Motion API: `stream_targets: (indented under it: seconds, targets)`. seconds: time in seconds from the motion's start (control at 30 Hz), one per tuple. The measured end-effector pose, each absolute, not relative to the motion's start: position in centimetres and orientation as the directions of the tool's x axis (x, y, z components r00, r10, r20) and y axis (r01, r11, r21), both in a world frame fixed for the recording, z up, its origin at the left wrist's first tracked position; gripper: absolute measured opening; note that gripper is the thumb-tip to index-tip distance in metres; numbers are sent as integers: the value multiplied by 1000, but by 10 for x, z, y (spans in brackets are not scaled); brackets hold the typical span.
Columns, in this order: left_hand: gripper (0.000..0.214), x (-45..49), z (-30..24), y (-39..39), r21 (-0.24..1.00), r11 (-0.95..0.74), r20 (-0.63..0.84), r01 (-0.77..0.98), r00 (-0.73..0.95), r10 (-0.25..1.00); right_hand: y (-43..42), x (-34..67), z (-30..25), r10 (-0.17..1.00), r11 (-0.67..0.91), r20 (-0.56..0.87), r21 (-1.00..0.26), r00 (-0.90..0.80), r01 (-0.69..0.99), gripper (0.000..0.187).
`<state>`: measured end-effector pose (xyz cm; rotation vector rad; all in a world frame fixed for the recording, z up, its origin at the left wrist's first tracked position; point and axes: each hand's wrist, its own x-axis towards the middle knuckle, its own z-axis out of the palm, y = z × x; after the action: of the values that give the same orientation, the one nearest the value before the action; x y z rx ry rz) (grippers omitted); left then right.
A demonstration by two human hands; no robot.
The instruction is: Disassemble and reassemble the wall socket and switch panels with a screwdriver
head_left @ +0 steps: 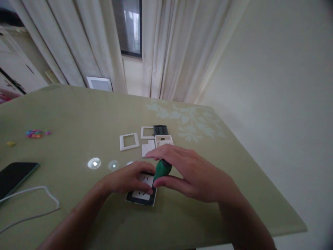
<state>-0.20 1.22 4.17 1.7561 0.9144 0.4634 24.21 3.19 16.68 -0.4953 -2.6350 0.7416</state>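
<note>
Between thumb and fingers of my right hand (187, 173) is a screwdriver with a green handle (162, 169). It stands tilted over the right side of a wall socket (142, 196) with a white face and black surround. The screwdriver's tip is hidden behind my fingers. My left hand (130, 178) grips the socket flat on the table, its thumb across the white face and its fingers at the far edge. Just beyond my hands are a white socket box (163, 139), a black socket back (160, 130) and a white flat plate (147, 149).
White square frames (129, 141) lie past my hands on the pale green table (88, 114). To the left are a dark phone (17, 177), a white cable (39, 188) and small colourful pieces (35, 133). A wall (281, 104) flanks the table's right side.
</note>
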Motion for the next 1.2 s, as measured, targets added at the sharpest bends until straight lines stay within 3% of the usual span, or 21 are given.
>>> stream_targets:
  seconds: [0.1,0.2,0.3,0.4,0.47,0.53,0.6,0.7,0.8,0.9,0.97,1.1,1.2]
  targets:
    - [49,-6,42,10,895,-150,-166,421,625,763,30,249,177,313,774,205,-621,-927,124,45]
    - [55,-9,43,8,901,-76,-232,427,621,748,30,246,173,354,784,262,-606,-898,132,32]
    - [56,-8,43,8,894,-28,-272,448,591,760,32,234,155,421,862,372,-447,-827,239,24]
    - [55,-7,43,7,871,-44,-277,490,562,779,33,225,140,426,904,548,-227,-720,363,31]
    - [54,-7,44,7,864,-57,-270,501,555,787,32,225,142,421,901,576,-180,-701,394,30]
    - [55,-6,44,7,876,-51,-261,479,561,786,30,231,153,434,900,467,-259,-771,350,24]
    - [57,-6,43,7,891,-64,-234,449,576,783,27,238,167,384,884,320,-398,-866,245,39]
    - [51,-6,42,8,908,-80,-202,412,597,777,25,242,173,299,854,274,-504,-914,129,42]
    - [26,-5,47,9,924,-67,-206,377,636,744,25,233,158,308,927,404,-332,-861,175,25]
    - [15,-4,54,7,933,-101,-166,344,666,727,23,224,148,310,950,526,-139,-792,280,33]
    - [15,-4,55,5,926,-116,-156,360,644,749,20,224,153,335,941,480,-211,-811,264,30]
    - [38,-3,48,5,895,-89,-194,437,561,805,19,236,175,322,850,266,-504,-909,154,43]
    - [47,-3,45,7,885,-65,-242,461,575,781,26,240,172,371,832,286,-525,-883,180,29]
